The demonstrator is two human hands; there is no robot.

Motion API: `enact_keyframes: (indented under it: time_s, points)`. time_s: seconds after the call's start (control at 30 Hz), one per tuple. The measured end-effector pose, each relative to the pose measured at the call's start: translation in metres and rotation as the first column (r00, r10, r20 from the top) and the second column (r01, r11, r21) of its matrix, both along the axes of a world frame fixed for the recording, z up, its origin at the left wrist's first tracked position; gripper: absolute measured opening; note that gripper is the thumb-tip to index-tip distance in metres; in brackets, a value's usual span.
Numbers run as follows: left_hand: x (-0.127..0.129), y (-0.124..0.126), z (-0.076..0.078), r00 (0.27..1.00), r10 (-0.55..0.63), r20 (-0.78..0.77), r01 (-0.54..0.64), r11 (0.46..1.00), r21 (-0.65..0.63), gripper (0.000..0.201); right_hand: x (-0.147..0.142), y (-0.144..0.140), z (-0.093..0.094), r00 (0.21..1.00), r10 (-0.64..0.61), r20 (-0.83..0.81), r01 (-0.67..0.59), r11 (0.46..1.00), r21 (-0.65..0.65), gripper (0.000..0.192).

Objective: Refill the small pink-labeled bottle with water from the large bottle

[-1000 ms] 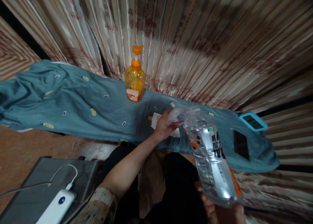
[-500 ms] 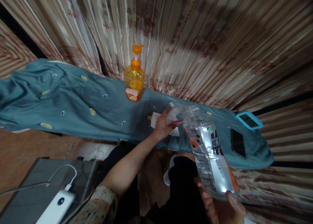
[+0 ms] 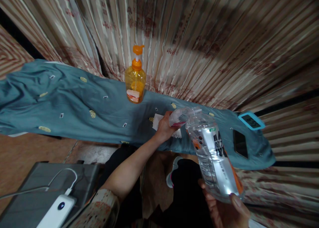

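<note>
My left hand (image 3: 164, 126) is closed around a small clear plastic container (image 3: 179, 114) with a pink patch; its exact kind is hard to make out. Holding the base of a large clear water bottle (image 3: 213, 155) with a silver and orange label, my right hand (image 3: 224, 209) keeps it tilted with the neck pointing up and left. The bottle's mouth meets or nearly meets the container's open end. Under my left hand, a white tissue (image 3: 157, 120) lies on the teal cloth (image 3: 109, 118).
An orange pump bottle (image 3: 135, 83) stands at the cloth's back edge. To the right lie a black phone (image 3: 240, 144) and a blue-framed digital clock (image 3: 251, 120). Pleated curtains (image 3: 186, 38) hang behind. A white power bank (image 3: 58, 211) with a cable rests on a grey surface (image 3: 27, 191) at lower left.
Both hands and the two vessels hold almost the same pose. The whole view has shifted slightly, with the surroundings a little further left.
</note>
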State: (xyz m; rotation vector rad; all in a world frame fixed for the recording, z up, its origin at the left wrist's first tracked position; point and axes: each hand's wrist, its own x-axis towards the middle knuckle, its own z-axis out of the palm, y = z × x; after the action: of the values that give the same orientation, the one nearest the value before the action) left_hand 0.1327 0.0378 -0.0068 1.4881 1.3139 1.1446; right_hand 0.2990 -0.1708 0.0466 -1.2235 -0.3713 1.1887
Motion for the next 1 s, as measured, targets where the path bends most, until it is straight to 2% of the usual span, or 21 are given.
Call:
enact_keyframes:
  time_s: [0.1,0.3,0.63,0.87,1.0]
  points:
    - [0.000,0.000,0.000,1.000,0.004,-0.016,-0.004,1.000,-0.001,0.059,-0.001,0.001,0.000,0.999,-0.027,0.027,0.027,1.000,0.002,0.051]
    - [0.001,0.000,0.000,1.000,-0.005,-0.016,0.005,1.000,0.000,0.062,-0.002,-0.001,0.004,1.000,0.013,0.006,-0.013,1.000,0.004,0.050]
    - [0.002,0.000,-0.002,0.999,0.009,-0.040,-0.008,1.000,0.029,0.059,-0.014,-0.006,0.020,0.999,-0.002,-0.049,0.001,1.000,-0.029,0.063]
    - [0.003,-0.001,-0.002,0.997,0.016,-0.069,-0.014,0.999,0.033,0.062,-0.006,-0.015,0.010,1.000,-0.026,-0.015,0.025,0.998,-0.061,0.070]
    - [0.002,-0.002,-0.002,0.998,0.017,-0.064,-0.014,0.999,0.053,0.060,-0.005,-0.019,0.006,1.000,-0.030,-0.009,0.029,0.998,-0.053,0.066]
